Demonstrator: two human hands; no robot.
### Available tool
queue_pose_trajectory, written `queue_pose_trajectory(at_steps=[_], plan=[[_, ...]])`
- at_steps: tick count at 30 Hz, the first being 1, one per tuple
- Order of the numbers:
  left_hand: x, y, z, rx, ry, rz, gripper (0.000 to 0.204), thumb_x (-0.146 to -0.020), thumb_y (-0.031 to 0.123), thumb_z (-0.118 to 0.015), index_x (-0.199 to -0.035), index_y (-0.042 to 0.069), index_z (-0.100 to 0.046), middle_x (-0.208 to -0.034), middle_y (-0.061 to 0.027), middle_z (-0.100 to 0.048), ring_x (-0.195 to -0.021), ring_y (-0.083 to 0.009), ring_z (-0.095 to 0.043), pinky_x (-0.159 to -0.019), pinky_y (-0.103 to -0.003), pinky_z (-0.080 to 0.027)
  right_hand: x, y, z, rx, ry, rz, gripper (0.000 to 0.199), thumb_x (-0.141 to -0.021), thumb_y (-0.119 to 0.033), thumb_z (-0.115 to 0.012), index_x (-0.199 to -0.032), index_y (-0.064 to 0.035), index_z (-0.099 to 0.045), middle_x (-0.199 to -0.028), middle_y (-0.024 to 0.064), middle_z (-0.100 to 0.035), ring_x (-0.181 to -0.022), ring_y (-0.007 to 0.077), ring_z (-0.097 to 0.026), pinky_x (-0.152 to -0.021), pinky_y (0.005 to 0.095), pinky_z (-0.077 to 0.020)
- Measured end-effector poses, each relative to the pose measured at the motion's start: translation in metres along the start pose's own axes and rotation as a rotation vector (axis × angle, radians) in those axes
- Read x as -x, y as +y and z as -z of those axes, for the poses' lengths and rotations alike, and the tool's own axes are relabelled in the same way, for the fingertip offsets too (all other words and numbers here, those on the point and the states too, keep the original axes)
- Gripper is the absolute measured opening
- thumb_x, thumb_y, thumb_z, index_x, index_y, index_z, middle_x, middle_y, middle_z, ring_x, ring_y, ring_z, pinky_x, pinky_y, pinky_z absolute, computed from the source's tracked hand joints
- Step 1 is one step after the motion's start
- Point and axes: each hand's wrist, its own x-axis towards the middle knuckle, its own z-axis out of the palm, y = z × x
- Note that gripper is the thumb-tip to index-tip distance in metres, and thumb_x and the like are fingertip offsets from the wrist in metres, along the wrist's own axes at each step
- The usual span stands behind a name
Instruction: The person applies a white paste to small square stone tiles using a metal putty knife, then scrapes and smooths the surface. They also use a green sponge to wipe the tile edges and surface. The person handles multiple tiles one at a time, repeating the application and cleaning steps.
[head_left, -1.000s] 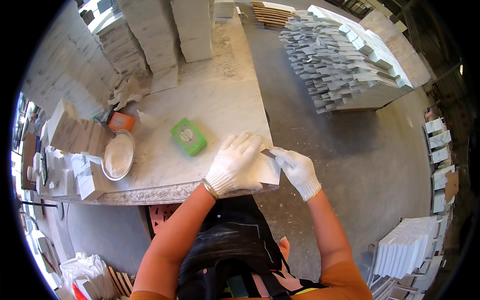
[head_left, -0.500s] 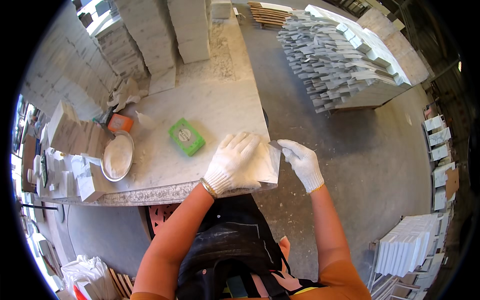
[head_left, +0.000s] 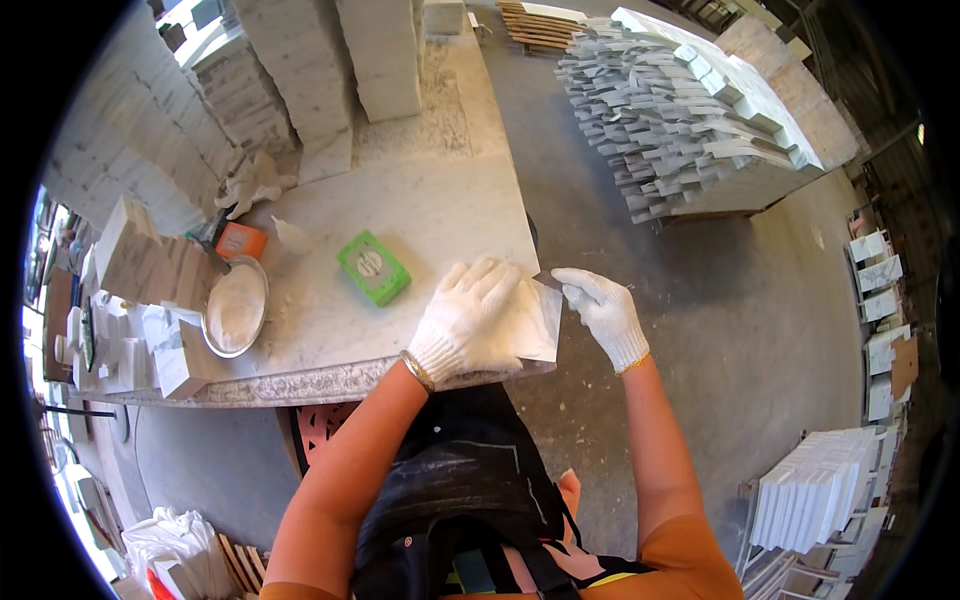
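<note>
My left hand (head_left: 468,318), in a white knit glove, presses flat with fingers stretched out on a small white marble tile (head_left: 541,325). This tile lies at the right front corner of the stone-topped table and juts slightly over its edge. Just off the tile's right side, my gloved right hand (head_left: 603,315) hovers with the fingers pinched together. The thin dark grey flat piece it gripped half a second ago is now edge-on or hidden. A green box-shaped block (head_left: 374,268) with a pale round label lies left of my left hand.
A metal bowl of white powder (head_left: 237,308) stands at left, near an orange block (head_left: 241,241) and a crumpled cloth (head_left: 256,184). Tall stacks of marble tiles (head_left: 380,60) line the table's back left. Across the floor stands a large pile of stone strips (head_left: 680,130); racked slabs (head_left: 815,490) are at right.
My right hand has shifted slightly up and to the left, and its grey piece has dropped from sight. My left hand stays on the tile, nearly unmoved.
</note>
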Motion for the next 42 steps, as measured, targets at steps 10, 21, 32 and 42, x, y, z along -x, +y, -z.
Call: queue_pose_trajectory(at_steps=[10, 21, 32, 42], plan=[[0.001, -0.001, -0.001, -0.022, 0.054, -0.022, 0.101, -0.052, 0.045, -0.09, -0.137, 0.003, -0.054, -0.135, -0.0158, -0.06, -0.132, -0.0332, -0.052, -0.107, -0.046, -0.042, 0.013, 0.008, -0.004, 0.065, -0.034, 0.171, 0.026, -0.095, -0.007, -0.066, -0.12, -0.0095, -0.074, -0.117, 0.0106, -0.075, -0.104, 0.0245, -0.073, -0.09, 0.0327, -0.0571], [0.0, 0.002, 0.001, -0.009, 0.011, 0.014, 0.106, -0.052, 0.047, -0.091, -0.14, 0.003, -0.051, -0.138, -0.0161, -0.058, -0.136, -0.0335, -0.049, -0.111, -0.048, -0.038, 0.019, 0.003, -0.013, -0.049, -0.01, 0.129, 0.027, -0.093, -0.004, -0.066, -0.118, -0.0086, -0.074, -0.111, 0.0098, -0.077, -0.092, 0.0221, -0.073, -0.083, 0.032, -0.0575], [0.001, 0.002, 0.001, 0.009, -0.031, 0.021, 0.107, -0.052, 0.05, -0.091, -0.139, 0.001, -0.053, -0.143, -0.0192, -0.055, -0.141, -0.0359, -0.046, -0.115, -0.05, -0.037, 0.065, -0.013, 0.021, -0.068, -0.28, -0.128, 0.024, -0.096, -0.009, -0.067, -0.117, -0.0079, -0.077, -0.09, 0.004, -0.073, -0.067, 0.0089, -0.06, -0.06, 0.0256, -0.0494], [0.029, 0.02, -0.003, -0.173, -0.097, -0.027, 0.098, -0.066, 0.059, -0.082, -0.144, 0.006, -0.052, -0.153, -0.0246, -0.043, -0.143, -0.0487, -0.037, -0.117, -0.058, -0.029, 0.105, 0.009, 0.034, -0.373, 0.064, -0.405, 0.048, -0.093, -0.014, -0.064, -0.141, -0.0049, -0.061, -0.091, 0.0059, -0.071, -0.068, 0.0094, -0.062, -0.061, 0.0239, -0.0486]])
